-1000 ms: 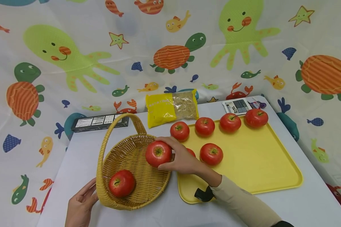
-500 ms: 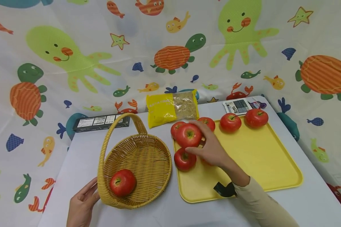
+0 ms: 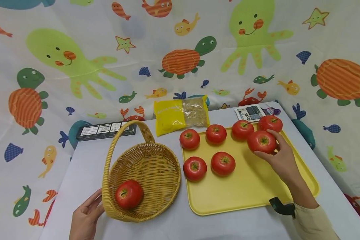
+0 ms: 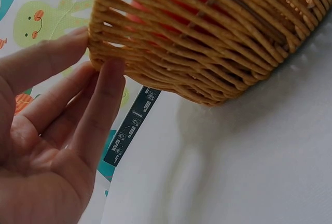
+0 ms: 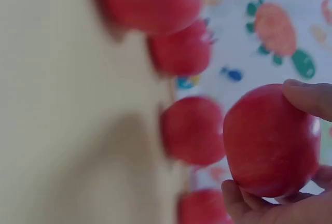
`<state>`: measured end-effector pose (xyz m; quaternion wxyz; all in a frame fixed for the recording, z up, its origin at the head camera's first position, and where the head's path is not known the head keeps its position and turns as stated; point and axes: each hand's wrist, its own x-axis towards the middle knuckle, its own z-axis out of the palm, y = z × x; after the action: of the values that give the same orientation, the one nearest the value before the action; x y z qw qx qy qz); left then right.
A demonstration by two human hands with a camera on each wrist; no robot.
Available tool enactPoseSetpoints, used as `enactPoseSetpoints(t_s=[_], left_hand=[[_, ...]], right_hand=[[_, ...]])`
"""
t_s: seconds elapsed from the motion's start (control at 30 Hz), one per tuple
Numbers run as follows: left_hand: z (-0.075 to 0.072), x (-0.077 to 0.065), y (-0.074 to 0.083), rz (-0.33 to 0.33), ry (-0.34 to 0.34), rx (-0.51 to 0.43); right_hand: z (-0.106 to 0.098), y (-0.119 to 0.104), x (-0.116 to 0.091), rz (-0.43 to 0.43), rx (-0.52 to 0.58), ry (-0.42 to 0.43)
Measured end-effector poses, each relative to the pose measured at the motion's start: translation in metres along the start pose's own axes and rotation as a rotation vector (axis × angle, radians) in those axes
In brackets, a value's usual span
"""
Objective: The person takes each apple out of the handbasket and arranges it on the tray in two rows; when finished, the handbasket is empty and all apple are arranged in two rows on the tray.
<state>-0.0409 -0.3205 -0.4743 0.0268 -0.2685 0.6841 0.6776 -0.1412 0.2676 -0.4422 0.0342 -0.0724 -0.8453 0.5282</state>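
My right hand [image 3: 283, 160] grips a red apple [image 3: 261, 142], raised over the right part of the yellow tray [image 3: 252, 186]. In the right wrist view, thumb and fingers curl round this held apple [image 5: 272, 141]. My left hand [image 3: 86, 215] is at the left side of the wicker basket [image 3: 156, 173]; in the left wrist view its fingertips pinch the woven edge of the basket [image 4: 207, 42]. One apple [image 3: 129, 194] lies inside the basket. On the tray, several apples form a back row, and two more, a left one [image 3: 195, 169] and a right one [image 3: 223, 163], sit in front.
A black box [image 3: 106, 130] lies behind the basket. The yellow packet [image 3: 171, 116] stands at the back middle of the white table [image 3: 156, 231]. A white sachet [image 3: 249, 113] and a purple-ended item [image 3: 274, 111] are behind the tray. A patterned curtain hangs behind.
My right hand has carried the apple from over the basket rightward, across the tray's front apples, to the tray's right part. The left hand and basket have stayed in place.
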Motion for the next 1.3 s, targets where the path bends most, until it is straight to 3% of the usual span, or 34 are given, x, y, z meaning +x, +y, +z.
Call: enactPoseSetpoints(t_s=[0.1, 0.27, 0.67, 1.3], left_hand=[[0.000, 0.000, 0.000, -0.014, 0.006, 0.017], [0.001, 0.000, 0.000, -0.036, 0.027, 0.045], [0.001, 0.000, -0.001, -0.031, 0.012, -0.018], [0.001, 0.000, -0.001, -0.016, 0.004, -0.016]], right_hand=[[-0.002, 0.016, -0.005, 0.091, -0.014, -0.044], [0.003, 0.031, -0.008, 0.125, -0.033, -0.112], [0.016, 0.034, -0.007, 0.094, -0.120, -0.175], [0.018, 0.037, -0.012, 0.101, -0.161, -0.201]])
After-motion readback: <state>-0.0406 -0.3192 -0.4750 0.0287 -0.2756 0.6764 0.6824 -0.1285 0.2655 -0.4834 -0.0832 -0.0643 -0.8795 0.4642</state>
